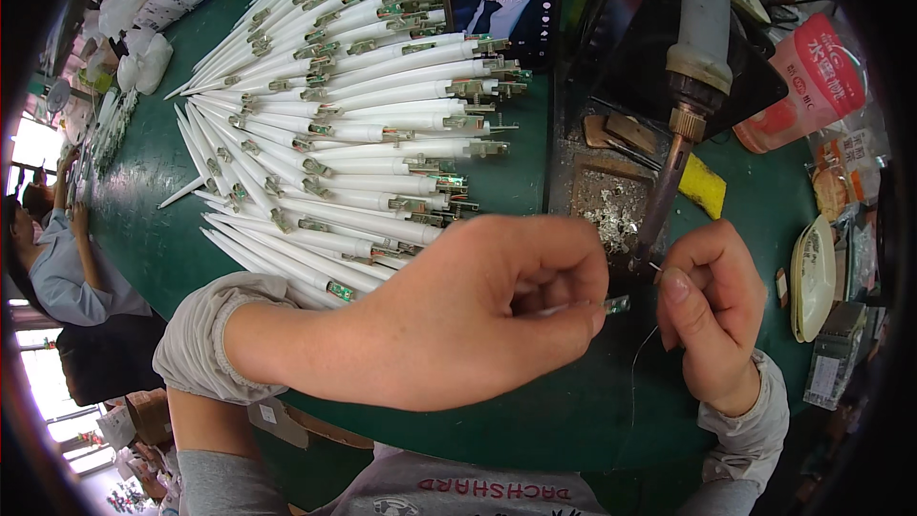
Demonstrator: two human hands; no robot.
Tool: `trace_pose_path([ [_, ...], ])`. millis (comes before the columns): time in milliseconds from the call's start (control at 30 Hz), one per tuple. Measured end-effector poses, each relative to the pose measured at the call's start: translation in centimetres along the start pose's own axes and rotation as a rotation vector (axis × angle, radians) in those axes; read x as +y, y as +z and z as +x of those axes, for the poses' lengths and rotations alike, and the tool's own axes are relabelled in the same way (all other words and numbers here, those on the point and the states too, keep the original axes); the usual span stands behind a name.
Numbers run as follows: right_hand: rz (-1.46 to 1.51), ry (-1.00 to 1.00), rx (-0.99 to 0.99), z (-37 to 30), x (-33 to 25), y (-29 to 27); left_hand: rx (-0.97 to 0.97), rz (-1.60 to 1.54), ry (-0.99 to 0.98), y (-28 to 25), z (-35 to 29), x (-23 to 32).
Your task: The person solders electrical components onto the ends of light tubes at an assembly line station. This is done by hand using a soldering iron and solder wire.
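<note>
My left hand (478, 315) is closed around a white stylus pen, mostly hidden in the fingers. Its small green circuit board end (618, 305) pokes out past the thumb. Close by, my right hand (712, 311) pinches a thin solder wire (633, 387) that trails down over the table. A short tip of wire sticks out from its fingers beside the lower end of a soldering iron (699, 62), which hangs down from above. The board sits a little below and left of that end. Many similar white stylus pens (382, 148) lie fanned out, boards facing right.
Behind the iron lies a tray (575, 193) with solder scraps, and a yellow sponge (703, 187). A phone (501, 0) stands at the back. On the right are a pink cup (802, 86) and a pale oval dish (812, 277). Another person (72, 263) sits far left.
</note>
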State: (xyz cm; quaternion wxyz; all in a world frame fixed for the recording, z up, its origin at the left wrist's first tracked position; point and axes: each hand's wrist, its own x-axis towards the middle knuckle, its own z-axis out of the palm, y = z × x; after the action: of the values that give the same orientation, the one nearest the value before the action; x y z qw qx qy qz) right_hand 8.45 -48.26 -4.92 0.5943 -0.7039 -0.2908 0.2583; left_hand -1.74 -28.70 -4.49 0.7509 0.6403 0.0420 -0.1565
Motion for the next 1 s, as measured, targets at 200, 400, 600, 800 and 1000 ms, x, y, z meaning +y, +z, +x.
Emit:
trace_pose_path([
  [200,-0.162,-0.072,-0.076,-0.5,0.8,-1.5,-0.133,0.449,0.329,4.0,-3.1,-3.9],
  [400,-0.220,-0.026,-0.088,-0.7,1.4,-1.3,-0.069,1.346,0.797,5.4,-4.7,-5.5],
  [600,-0.347,-0.099,-0.130,-1.0,1.0,-1.2,0.165,1.612,0.511,0.3,-6.3,-0.8],
  [800,-0.328,-0.105,-0.166,-0.8,1.2,-0.8,0.165,1.799,0.153,-2.5,-7.5,0.7],
  [1000,-0.195,-0.222,-0.244,-1.0,0.7,-0.9,0.122,1.505,0.389,-1.8,-6.4,2.1],
])
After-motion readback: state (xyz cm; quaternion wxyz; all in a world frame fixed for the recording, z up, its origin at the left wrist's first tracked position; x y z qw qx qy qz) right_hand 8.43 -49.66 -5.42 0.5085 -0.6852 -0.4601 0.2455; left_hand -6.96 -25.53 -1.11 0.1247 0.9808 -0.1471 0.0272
